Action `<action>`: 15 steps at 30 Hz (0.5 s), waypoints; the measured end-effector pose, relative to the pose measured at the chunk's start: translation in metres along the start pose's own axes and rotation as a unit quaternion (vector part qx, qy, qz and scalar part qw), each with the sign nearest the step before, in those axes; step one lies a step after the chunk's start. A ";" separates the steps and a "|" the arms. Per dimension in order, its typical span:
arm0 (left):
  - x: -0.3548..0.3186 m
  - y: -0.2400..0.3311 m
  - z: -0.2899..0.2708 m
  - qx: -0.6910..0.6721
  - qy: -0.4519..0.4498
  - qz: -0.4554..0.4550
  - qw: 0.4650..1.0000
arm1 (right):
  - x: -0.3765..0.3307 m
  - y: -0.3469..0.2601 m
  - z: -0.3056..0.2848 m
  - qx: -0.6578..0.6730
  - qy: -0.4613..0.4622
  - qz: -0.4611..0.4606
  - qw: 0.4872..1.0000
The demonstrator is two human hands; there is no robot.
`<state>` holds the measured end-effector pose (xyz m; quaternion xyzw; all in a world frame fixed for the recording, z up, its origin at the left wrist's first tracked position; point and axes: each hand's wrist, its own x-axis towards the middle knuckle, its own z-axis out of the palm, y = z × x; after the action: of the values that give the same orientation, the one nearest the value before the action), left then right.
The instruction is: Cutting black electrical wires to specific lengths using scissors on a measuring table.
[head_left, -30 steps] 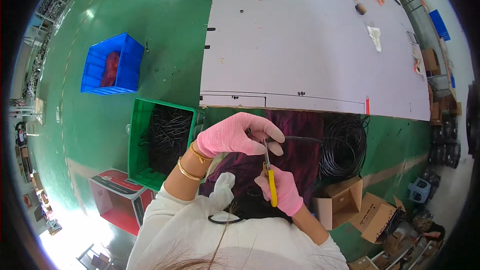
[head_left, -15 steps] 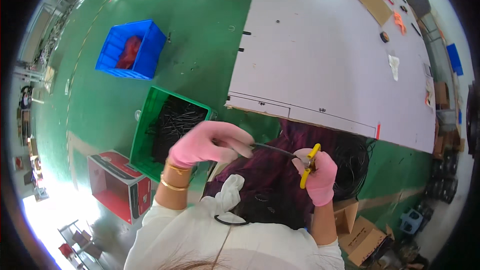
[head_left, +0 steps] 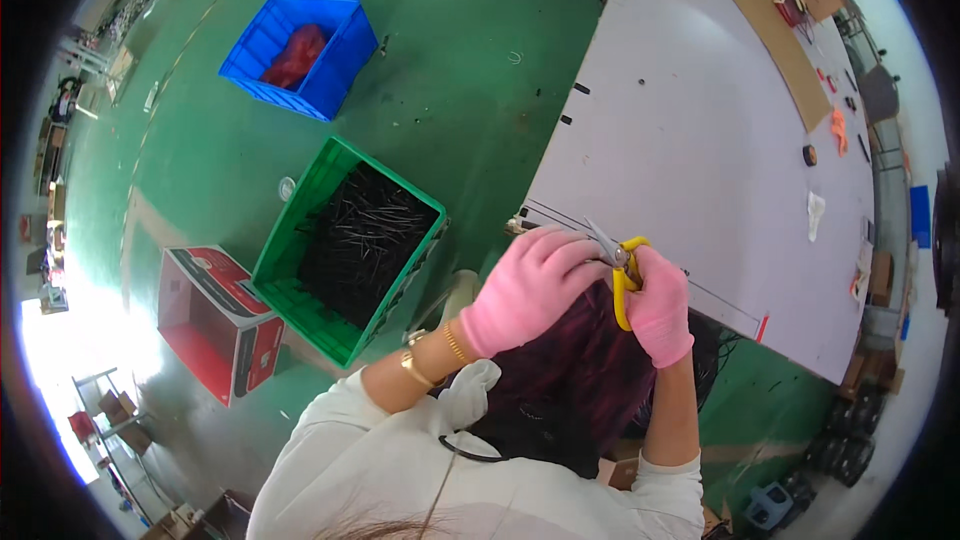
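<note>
Both my hands wear pink gloves and meet just below the near edge of the grey worktable (head_left: pixel 700 140). My right hand (head_left: pixel 660 305) grips yellow-handled cutting pliers (head_left: pixel 620 275), jaws pointing up and left. My left hand (head_left: pixel 525 285) is closed right beside the jaws, fingers pinched on something thin and dark that I cannot make out. Gold bangles sit on my left wrist. Dark maroon cloth lies over my lap beneath the hands.
A green crate (head_left: pixel 350 250) full of black cable pieces stands on the green floor to my left. A blue crate (head_left: pixel 300 55) with red material sits further off, a red box (head_left: pixel 215 320) nearer. Coiled black cable (head_left: pixel 715 360) lies under the table at right.
My hands have drawn together; the left hand now sits against the pliers' jaws. The view has swung, so table and crates have shifted in the picture.
</note>
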<state>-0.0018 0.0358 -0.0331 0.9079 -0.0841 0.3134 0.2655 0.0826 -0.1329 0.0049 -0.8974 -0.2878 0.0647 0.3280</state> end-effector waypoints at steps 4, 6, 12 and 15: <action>-0.001 -0.010 0.018 -0.006 -0.027 -0.011 1.000 | 0.004 -0.006 -0.004 0.006 -0.044 0.038 0.998; -0.001 -0.010 0.020 -0.027 -0.021 -0.024 0.999 | 0.006 -0.005 -0.003 0.005 -0.054 0.043 0.998; -0.002 -0.016 0.023 -0.028 -0.026 -0.024 0.999 | 0.011 -0.004 -0.002 0.000 -0.073 0.037 0.997; -0.001 -0.017 0.023 -0.032 -0.020 -0.017 0.999 | 0.012 -0.005 -0.004 -0.007 -0.078 0.032 0.996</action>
<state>0.0152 0.0374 -0.0563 0.9064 -0.0844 0.2875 0.2979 0.0915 -0.1257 0.0120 -0.9007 -0.2838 0.1433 0.2960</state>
